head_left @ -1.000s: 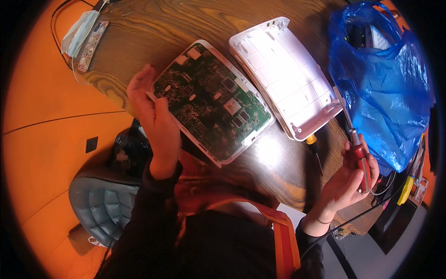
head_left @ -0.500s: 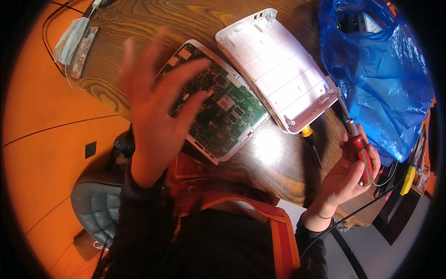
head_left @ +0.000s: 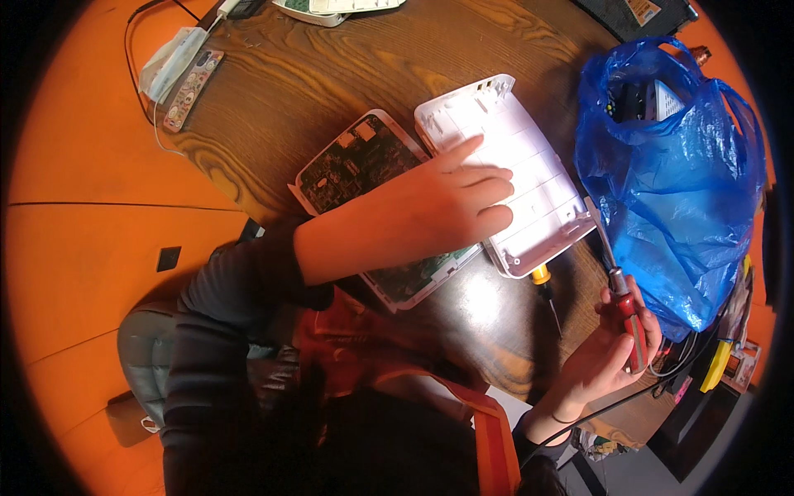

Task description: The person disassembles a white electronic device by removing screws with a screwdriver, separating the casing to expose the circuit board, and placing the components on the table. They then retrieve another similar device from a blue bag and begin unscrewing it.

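Across the centre of the frame, left hand back upward above a green circuit board in its pale shell, with fingers reaching over the bright inner face of a white cover; cannot tell whether touching or gripping the cover. At lower right, right hand wrapped around the red handle of a metal-shafted tool, with shaft aimed up toward the cover's lower right corner; cannot tell whether in contact there. Left of centre, circuit board partly hidden under the left hand and wrist; right beside it, slightly right of centre, cover lying tilted in the frame, inside up. Just below the cover's lower edge, a yellow-and-black screwdriver pointing down the frame. At right, a blue plastic bag with dark and white items in its mouth. In the upper left, a face mask beside a patterned phone case. At the top edge, a second white housing, cut off by the frame, on the wooden table.
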Motion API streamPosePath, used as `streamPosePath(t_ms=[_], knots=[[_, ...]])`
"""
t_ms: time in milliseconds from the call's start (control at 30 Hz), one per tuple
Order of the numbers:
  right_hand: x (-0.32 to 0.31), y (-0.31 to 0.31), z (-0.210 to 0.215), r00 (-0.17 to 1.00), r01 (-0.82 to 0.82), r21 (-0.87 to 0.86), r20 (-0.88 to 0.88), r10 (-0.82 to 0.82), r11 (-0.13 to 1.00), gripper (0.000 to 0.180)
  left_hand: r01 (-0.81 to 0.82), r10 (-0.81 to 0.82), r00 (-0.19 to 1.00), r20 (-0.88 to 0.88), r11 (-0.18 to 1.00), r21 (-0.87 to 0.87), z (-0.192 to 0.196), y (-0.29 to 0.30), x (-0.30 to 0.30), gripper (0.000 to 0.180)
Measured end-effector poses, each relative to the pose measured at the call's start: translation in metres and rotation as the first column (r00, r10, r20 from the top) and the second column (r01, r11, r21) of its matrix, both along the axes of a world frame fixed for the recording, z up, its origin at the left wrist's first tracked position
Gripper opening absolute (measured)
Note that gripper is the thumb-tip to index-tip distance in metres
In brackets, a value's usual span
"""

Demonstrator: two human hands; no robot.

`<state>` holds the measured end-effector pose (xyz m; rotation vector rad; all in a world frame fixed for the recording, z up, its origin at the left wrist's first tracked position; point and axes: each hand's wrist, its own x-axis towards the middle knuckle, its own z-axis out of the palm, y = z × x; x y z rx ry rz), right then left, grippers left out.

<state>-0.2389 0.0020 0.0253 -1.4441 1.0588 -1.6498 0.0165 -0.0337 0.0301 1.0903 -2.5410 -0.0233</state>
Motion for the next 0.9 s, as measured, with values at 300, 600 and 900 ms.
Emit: streamPosePath(t_ms=[300,600,900], knots=[[-0.002,0.003,0.004,0.998,0.058,0.03,0.0,-0.058,0.998,0.043,0.124,-0.112,0.991,0.072,0.974,-0.192,-0.003,0.005,0.012,0.014],[-0.004,0.004,0.004,0.997,-0.037,-0.085,0.063,0.042,0.996,0.038,-0.181,0.003,0.861,-0.509,0.937,-0.3,0.029,-0.001,0.054,0.017],[-0.014,0.001,-0.003,0.997,0.024,-0.064,0.075,-0.019,0.998,0.03,0.067,0.224,-0.433,-0.873,0.974,0.216,0.035,0.006,0.035,0.031]])
